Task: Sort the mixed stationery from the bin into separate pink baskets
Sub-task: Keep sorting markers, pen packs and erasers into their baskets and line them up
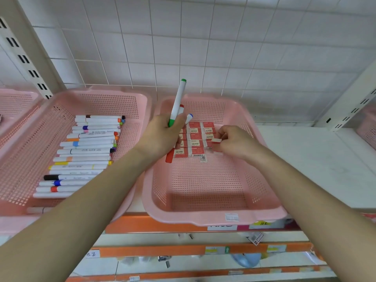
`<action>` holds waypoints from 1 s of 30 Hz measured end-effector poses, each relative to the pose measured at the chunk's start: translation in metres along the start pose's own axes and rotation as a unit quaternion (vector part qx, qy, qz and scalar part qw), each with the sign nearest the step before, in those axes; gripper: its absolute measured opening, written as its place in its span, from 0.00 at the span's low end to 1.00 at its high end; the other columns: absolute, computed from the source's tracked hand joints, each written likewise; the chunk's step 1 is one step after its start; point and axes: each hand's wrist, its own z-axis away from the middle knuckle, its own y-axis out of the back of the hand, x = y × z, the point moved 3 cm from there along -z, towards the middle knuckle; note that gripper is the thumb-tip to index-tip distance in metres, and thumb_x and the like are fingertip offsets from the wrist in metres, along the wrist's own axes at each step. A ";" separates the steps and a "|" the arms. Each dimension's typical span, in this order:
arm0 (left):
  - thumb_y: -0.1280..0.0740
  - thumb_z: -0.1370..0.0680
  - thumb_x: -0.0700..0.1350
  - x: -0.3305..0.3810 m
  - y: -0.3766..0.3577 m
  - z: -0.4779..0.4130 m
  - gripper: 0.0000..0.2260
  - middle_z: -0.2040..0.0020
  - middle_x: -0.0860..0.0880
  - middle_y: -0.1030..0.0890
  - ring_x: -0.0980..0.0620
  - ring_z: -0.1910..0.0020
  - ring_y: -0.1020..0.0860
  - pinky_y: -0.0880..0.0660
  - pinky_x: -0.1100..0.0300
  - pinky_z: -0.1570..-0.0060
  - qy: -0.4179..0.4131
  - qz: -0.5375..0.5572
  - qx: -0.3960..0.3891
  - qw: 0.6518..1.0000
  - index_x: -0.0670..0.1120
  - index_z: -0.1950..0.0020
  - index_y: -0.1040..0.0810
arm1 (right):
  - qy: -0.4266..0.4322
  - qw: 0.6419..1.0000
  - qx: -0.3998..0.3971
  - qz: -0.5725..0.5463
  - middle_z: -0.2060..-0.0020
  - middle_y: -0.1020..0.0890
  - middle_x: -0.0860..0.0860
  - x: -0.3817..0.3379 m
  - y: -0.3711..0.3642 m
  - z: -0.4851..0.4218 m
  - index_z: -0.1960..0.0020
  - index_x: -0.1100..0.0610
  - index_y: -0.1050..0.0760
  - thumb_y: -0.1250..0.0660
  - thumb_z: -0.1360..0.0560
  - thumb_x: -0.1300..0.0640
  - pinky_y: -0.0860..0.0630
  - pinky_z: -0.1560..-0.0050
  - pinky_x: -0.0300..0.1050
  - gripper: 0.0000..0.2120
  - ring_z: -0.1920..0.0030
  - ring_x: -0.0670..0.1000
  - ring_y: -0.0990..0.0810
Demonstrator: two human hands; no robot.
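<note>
Saw one eraser (216,140) pinched between thumb and fingertips of the right hand (234,142), frame centre, just over the eraser rows (195,139) at the back of the centre pink basket (203,217). Left hand (162,135) had its fingers curled round three markers; the green marker (178,98) stuck up. Left basket (26,151) held a row of markers (85,151) lying flat. Both baskets sat on a white shelf (315,159) and overhung its orange price strip (152,223). White tiled wall (203,37) behind, slotted uprights (22,55) at both edges. More shelves along the bottom of the frame.
</note>
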 end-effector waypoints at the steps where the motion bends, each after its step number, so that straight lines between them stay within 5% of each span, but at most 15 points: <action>1: 0.39 0.17 0.52 0.000 0.000 0.000 0.21 0.68 0.45 0.28 0.57 0.77 0.28 0.26 0.63 0.73 0.001 -0.003 0.000 1.000 0.33 0.48 0.24 | 0.000 1.000 0.005 -0.015 0.59 0.21 0.45 0.000 0.000 -0.001 0.56 0.51 0.26 0.27 0.27 0.57 0.31 0.64 0.39 0.07 0.57 0.45 0.22; 7: 0.39 0.17 0.52 0.000 0.001 0.001 0.20 0.66 0.43 0.27 0.57 0.77 0.27 0.25 0.63 0.71 0.000 -0.011 -0.003 1.000 0.34 0.49 0.23 | -0.070 0.998 0.006 -0.008 0.70 0.19 0.50 0.010 -0.004 -0.003 0.64 0.58 0.20 0.32 0.28 0.60 0.26 0.64 0.41 0.07 0.67 0.49 0.22; 10: 0.39 0.17 0.52 -0.001 0.001 0.000 0.18 0.67 0.44 0.26 0.57 0.77 0.27 0.25 0.64 0.72 0.003 -0.012 -0.002 1.000 0.36 0.50 0.23 | -0.106 0.994 -0.022 0.028 0.78 0.20 0.49 0.014 -0.006 0.001 0.64 0.60 0.21 0.35 0.27 0.64 0.29 0.71 0.35 0.09 0.76 0.45 0.22; 16: 0.40 0.16 0.53 -0.004 0.001 -0.001 0.16 0.68 0.48 0.27 0.58 0.76 0.27 0.25 0.63 0.71 0.008 -0.006 -0.015 1.000 0.41 0.54 0.23 | -0.017 0.991 -0.028 0.132 0.65 0.22 0.44 0.004 -0.015 0.007 0.60 0.49 0.29 0.30 0.24 0.47 0.32 0.69 0.37 0.11 0.62 0.48 0.20; 19: 0.40 0.17 0.53 -0.004 0.001 -0.002 0.16 0.67 0.47 0.27 0.58 0.76 0.27 0.24 0.63 0.70 0.009 -0.009 -0.015 1.000 0.42 0.54 0.24 | 0.018 0.984 -0.055 0.169 0.58 0.23 0.43 0.003 -0.019 0.010 0.50 0.46 0.29 0.25 0.28 0.52 0.29 0.58 0.38 0.14 0.58 0.47 0.23; 21: 0.40 0.16 0.52 -0.004 0.001 -0.002 0.15 0.67 0.47 0.27 0.58 0.77 0.27 0.24 0.63 0.70 0.007 -0.011 -0.016 1.000 0.42 0.54 0.24 | 0.018 0.979 -0.033 0.200 0.55 0.21 0.48 0.003 -0.017 0.008 0.52 0.48 0.29 0.28 0.26 0.56 0.28 0.54 0.41 0.10 0.55 0.51 0.23; 30: 0.39 0.17 0.53 -0.004 0.002 -0.001 0.15 0.68 0.48 0.27 0.58 0.76 0.27 0.23 0.62 0.69 -0.001 -0.013 -0.018 1.000 0.44 0.56 0.25 | 0.038 0.972 -0.013 0.233 0.57 0.25 0.51 0.004 -0.019 -0.001 0.52 0.52 0.29 0.36 0.21 0.58 0.30 0.55 0.41 0.02 0.58 0.51 0.26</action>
